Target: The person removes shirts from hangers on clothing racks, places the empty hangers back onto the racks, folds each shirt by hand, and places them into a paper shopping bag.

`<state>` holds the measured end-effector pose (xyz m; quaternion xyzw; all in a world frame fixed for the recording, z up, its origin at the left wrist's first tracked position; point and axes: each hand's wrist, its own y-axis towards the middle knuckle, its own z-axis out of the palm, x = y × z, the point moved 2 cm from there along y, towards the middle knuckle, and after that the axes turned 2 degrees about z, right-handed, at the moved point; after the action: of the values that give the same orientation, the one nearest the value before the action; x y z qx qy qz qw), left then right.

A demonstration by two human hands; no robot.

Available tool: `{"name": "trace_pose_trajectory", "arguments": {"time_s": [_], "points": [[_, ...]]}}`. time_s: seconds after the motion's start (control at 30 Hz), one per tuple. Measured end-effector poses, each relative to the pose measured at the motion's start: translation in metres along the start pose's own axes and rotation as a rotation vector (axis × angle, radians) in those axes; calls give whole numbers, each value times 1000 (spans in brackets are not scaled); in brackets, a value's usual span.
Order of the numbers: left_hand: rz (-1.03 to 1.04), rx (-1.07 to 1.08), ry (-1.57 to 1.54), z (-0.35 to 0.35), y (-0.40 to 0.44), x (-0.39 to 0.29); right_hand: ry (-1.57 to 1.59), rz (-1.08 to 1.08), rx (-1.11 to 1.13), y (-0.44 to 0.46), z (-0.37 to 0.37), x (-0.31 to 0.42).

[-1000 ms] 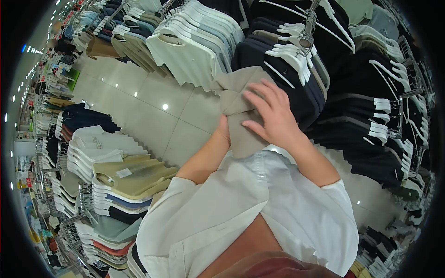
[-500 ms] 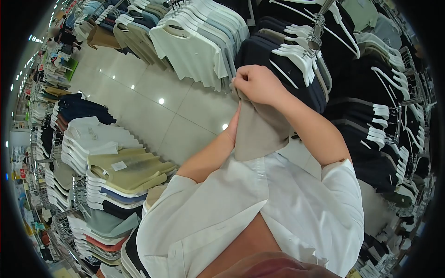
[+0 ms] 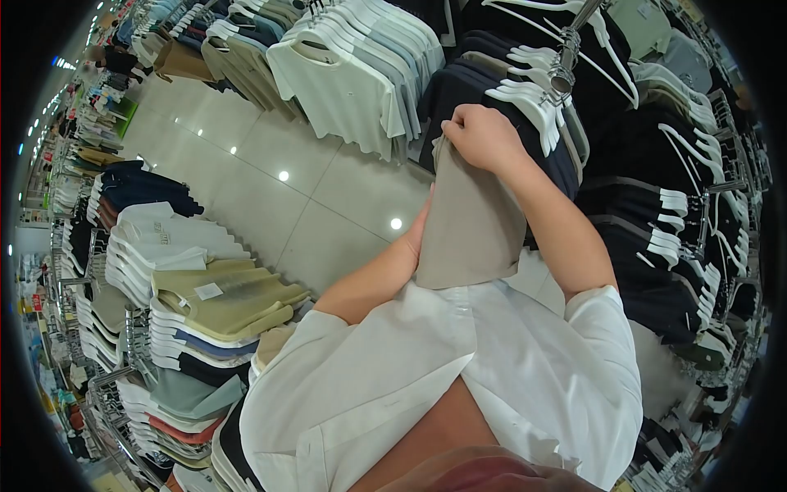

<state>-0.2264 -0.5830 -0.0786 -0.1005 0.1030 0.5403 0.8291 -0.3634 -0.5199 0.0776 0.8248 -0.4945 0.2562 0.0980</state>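
A taupe piece of folded clothing (image 3: 471,217) hangs in front of my white shirt; its exact kind does not show. My right hand (image 3: 484,138) is closed, pinching the garment's upper corner between thumb and fingers. Along the lower left side of the cloth is my left hand (image 3: 421,223), mostly behind it, so its fingers are hidden. Just beyond my right hand hang dark garments (image 3: 447,92) on white hangers (image 3: 531,107).
White and grey tops (image 3: 332,90) hang on a rack ahead. Racks of white shirts (image 3: 168,239) and an olive top (image 3: 221,295) stand on the left. Black clothes (image 3: 635,230) fill racks on the right. Between them runs a glossy tiled floor (image 3: 283,201).
My right hand has moved slightly right and up with the garment's corner. More of the cloth now shows, hanging straighter and wider. My left hand stays beside it, now lower relative to the right.
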Motion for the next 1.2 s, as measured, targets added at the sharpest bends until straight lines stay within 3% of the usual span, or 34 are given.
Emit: {"name": "trace_pose_trajectory", "arguments": {"time_s": [0.03,0.13,0.23,0.3,0.37,0.5,0.63,0.67,0.87,0.97,1.07,1.2], "points": [[11,-26,0,5,-2,-1,-1,-6,-18,-7,-1,-1],[65,-80,40,8,-7,-9,47,-213,-365,-36,-1,-22],[109,-138,157,-1,-8,-17,173,-103,-352,-57,37,-83],[79,-238,225,31,-11,-20,473,93,-175,-70,68,-101],[124,-300,765,51,-1,-19,1226,152,11,-76,98,-103],[176,-293,1923,75,1,-24,1582,361,368,-78,111,-96],[603,-349,2103,81,7,-58,1732,351,428,-68,118,-96],[869,-335,2136,86,9,-62,1751,348,434,-66,119,-96],[1003,-157,2325,103,23,-80,1806,323,474,-61,124,-94],[732,-161,2122,86,32,-96,1825,329,490,-62,131,-91],[231,-516,1915,119,23,-113,1838,326,508,-61,136,-84],[304,-563,1923,85,26,-143,1853,312,521,-57,143,-75]]}}
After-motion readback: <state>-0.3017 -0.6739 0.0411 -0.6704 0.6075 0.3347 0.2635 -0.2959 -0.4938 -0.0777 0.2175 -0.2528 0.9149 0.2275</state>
